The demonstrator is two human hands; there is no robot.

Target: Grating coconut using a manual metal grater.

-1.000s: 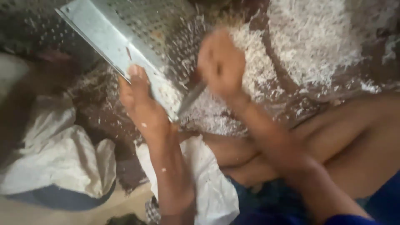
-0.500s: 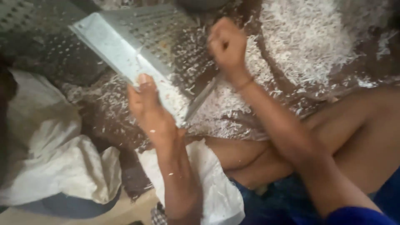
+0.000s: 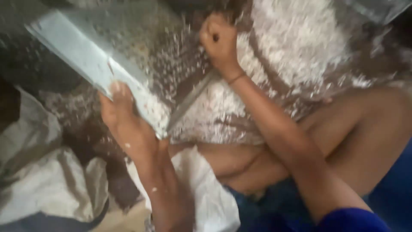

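Large flat perforated metal grater (image 3: 107,73), tilted at far left, braced at near edge by left hand (image 3: 124,124), fingers clamped; right hand (image 3: 219,41) clenched, contents hidden; strokes best kept short, grater held steady over white shreds (image 3: 296,47)

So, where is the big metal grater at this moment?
In the head view the metal grater lies tilted in the upper left, its lower edge gripped by the left hand. The right hand is fisted beside its right side, over the white shreds.
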